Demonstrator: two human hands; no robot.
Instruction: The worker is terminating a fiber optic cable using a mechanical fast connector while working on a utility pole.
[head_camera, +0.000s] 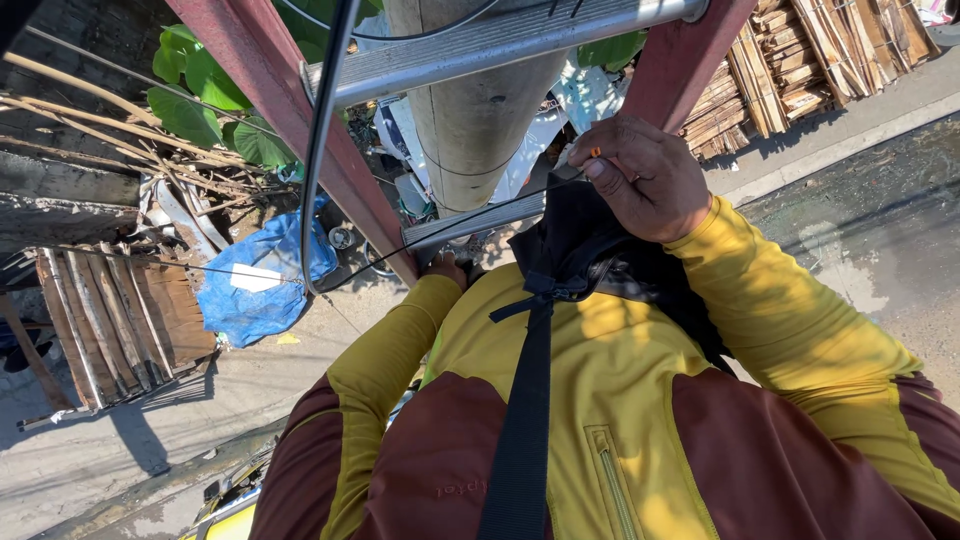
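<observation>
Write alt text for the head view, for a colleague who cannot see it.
Looking straight down from high on a red-railed ladder against a concrete pole, a person in yellow-and-maroon sleeves pinches a small orange-tipped piece with the right hand above a black bag. The left hand is mostly hidden near a rung. Far below lie pavement, a blue tarp and stacked wood.

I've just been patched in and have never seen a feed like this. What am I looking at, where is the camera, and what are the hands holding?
One camera, worn on a person's head, looks straight down their yellow and maroon jacket. They stand high on a red-railed ladder with grey metal rungs, leaning on a grey concrete pole; the street lies far below. The right hand pinches a small orange-tipped piece at the top of a black strapped bag on the chest. The left hand is mostly hidden, low by the left rail. A thin black cable hangs alongside.
</observation>
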